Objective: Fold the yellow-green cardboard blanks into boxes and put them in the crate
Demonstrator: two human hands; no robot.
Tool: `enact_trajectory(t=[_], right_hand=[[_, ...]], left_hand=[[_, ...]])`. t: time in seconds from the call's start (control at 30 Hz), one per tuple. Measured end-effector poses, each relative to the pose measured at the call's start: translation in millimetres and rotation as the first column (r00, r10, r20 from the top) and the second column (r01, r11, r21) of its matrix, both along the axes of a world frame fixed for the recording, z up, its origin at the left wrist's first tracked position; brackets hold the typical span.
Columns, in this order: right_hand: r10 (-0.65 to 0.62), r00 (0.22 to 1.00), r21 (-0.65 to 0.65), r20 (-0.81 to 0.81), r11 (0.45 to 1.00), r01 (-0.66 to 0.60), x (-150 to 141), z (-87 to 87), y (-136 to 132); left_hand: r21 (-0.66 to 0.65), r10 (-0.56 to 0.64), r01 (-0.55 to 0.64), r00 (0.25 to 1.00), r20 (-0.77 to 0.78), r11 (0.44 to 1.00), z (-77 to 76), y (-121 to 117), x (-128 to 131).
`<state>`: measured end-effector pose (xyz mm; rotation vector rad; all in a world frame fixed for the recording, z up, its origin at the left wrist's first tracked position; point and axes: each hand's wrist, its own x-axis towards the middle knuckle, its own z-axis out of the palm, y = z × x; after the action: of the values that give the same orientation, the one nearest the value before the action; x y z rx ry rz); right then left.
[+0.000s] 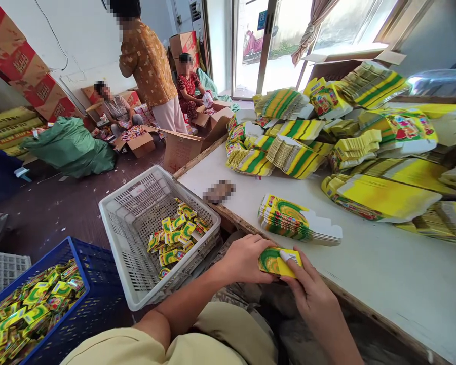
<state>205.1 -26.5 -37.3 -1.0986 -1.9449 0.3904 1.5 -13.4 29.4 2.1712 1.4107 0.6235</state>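
Note:
Both my hands grip one small yellow-and-green carton (279,262) just below the near edge of the white table (383,274). My left hand (245,261) is closed round its left end. My right hand (307,289) pinches its right side, thumb on top. A stack of flat carton blanks (298,222) lies on the table right behind the hands.
A white basket (137,213) with several folded cartons sits at my left; a blue crate (95,284) full of them is lower left. Big heaps of flat blanks (365,137) cover the table's far side. Three people work among cardboard boxes (182,147) at the back.

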Motion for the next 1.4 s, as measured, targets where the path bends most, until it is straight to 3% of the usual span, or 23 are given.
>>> enact_trajectory(t=[0.2,0.37,0.47,0.53,0.6,0.67,0.77,0.83,0.93,1.07,1.17,1.3,1.4], right_hand=[[0.189,0.982,-0.184,-0.019,0.964,-0.189,25,12.0,6],[-0.032,0.983,-0.323,-0.183,0.946,-0.029,3,18.7,6],[-0.028,0.976,-0.387,-0.215,0.92,-0.059,-11,24.6,16],[-0.043,0.99,-0.334,-0.137,0.943,-0.005,-10,32.4,33],[-0.151,0.988,-0.226,-0.027,0.964,0.141,-2,38.8,57],[-0.262,0.964,-0.115,0.056,0.957,0.266,8,38.5,84],[-0.28,0.934,-0.062,0.221,0.952,0.299,17,23.6,116],[-0.265,0.923,-0.055,0.28,0.955,0.291,19,10.4,126],[-0.262,0.93,-0.018,0.259,0.961,0.276,19,-1.2,130],[-0.242,0.927,-0.014,0.285,0.966,0.257,15,2.5,128],[-0.197,0.931,-0.07,0.308,0.971,0.228,8,12.3,128],[-0.201,0.935,-0.11,0.293,0.964,0.242,1,30.1,127],[-0.236,0.951,-0.134,0.201,0.955,0.265,-3,44.8,114]], left_hand=[[-0.016,-0.084,0.084,0.996,0.001,0.996,-3.4,-1,2],[0.002,-0.021,0.021,1.0,0.009,1.0,-0.7,6,9],[-0.084,-0.049,0.045,0.998,-0.046,0.995,15.3,11,-15],[-0.165,-0.05,0.027,0.99,-0.134,0.986,33.9,10,-49],[-0.155,0.122,-0.173,0.948,-0.293,0.973,55.2,5,-89],[-0.022,0.337,-0.378,0.85,-0.404,0.926,73.3,-5,-124],[0.121,0.543,-0.539,0.758,-0.361,0.834,84.6,-20,-151],[0.067,0.525,-0.528,0.805,-0.276,0.846,80.4,-23,-148],[-0.065,0.38,-0.396,0.908,-0.174,0.916,63.6,-15,-124],[-0.206,0.105,-0.124,0.989,-0.103,0.971,38.7,2,-82],[-0.31,-0.093,0.088,0.996,-0.002,0.947,23.6,7,-58],[-0.371,-0.114,0.164,0.982,0.153,0.914,5.2,6,-42],[-0.442,-0.011,0.175,0.937,0.348,0.88,-9.2,9,-32]])
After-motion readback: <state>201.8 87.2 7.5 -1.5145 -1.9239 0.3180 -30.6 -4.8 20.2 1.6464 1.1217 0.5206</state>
